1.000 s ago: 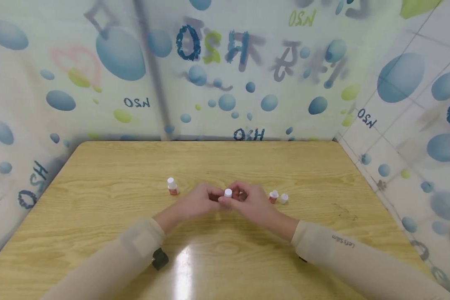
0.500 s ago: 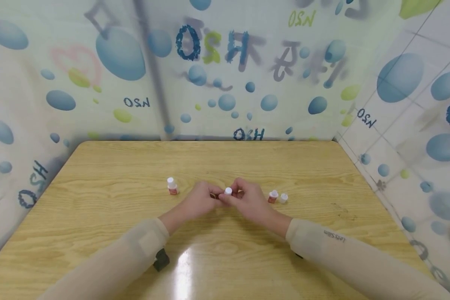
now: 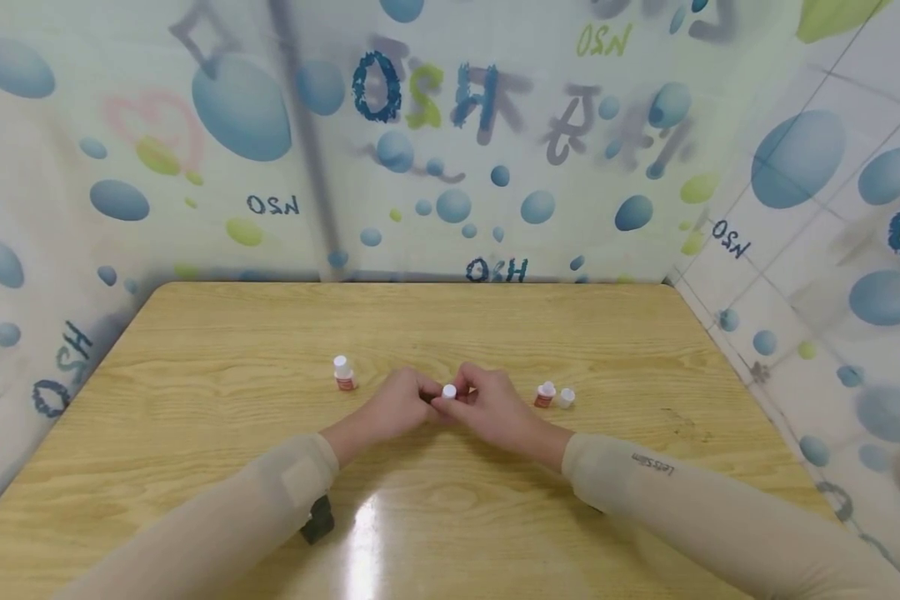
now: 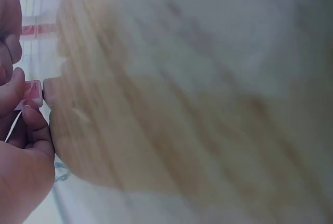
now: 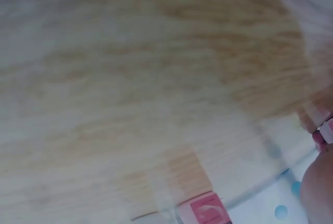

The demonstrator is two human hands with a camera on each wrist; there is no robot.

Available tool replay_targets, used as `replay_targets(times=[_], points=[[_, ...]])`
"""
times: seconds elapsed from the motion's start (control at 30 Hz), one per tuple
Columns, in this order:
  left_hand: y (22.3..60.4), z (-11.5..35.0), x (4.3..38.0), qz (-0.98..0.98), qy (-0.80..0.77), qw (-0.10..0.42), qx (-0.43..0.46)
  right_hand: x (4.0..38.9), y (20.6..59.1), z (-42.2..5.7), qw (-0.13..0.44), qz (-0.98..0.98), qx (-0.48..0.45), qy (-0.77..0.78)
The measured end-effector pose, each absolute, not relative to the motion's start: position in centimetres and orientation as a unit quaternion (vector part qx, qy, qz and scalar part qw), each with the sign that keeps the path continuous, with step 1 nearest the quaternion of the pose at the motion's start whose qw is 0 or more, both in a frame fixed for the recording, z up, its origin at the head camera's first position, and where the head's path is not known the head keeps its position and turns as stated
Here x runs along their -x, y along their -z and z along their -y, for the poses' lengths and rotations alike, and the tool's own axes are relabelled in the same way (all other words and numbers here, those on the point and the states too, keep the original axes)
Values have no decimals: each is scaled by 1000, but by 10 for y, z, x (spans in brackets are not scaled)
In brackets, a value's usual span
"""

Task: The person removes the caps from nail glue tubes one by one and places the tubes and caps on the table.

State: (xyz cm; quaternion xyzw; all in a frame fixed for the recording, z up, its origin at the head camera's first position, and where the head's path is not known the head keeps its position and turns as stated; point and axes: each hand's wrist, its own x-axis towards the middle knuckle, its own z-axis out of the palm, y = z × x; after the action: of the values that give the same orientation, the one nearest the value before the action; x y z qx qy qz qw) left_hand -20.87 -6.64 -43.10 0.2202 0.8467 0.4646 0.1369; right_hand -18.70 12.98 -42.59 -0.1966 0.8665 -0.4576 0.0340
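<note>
A small white bottle with a red label (image 4: 33,89) is held between both hands over the middle of the table. Its white cap (image 3: 449,391) shows between the fingertips in the head view. My left hand (image 3: 399,402) grips the bottle's body, most of which its fingers hide. From the right, my right hand (image 3: 491,408) pinches the bottle at the cap with thumb and forefinger. In the right wrist view only a slice of this held bottle (image 5: 327,131) shows at the right edge.
A capped white bottle with a red label (image 3: 344,373) stands left of the hands. To their right stands a similar bottle (image 3: 545,395), with a loose white cap (image 3: 567,397) beside it. The wooden table (image 3: 435,325) meets a patterned wall covering (image 3: 420,225) behind.
Both hands and the held bottle have shifted slightly left and a little nearer to me. The right forearm has swung a bit leftward. The other bottles stay where they were.
</note>
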Motion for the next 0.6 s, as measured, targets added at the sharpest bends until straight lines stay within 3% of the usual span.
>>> replay_targets(times=[0.17, 0.43, 0.6], points=[[432, 67, 211, -845, -464, 143, -225, 188, 424, -130, 45, -861, 207, 461], [435, 70, 213, -835, -459, 146, -266, 200, 421, -142, 74, -833, 339, 431], [437, 71, 213, -836, -467, 145, -249, 194, 420, -137, 85, -844, 285, 446]])
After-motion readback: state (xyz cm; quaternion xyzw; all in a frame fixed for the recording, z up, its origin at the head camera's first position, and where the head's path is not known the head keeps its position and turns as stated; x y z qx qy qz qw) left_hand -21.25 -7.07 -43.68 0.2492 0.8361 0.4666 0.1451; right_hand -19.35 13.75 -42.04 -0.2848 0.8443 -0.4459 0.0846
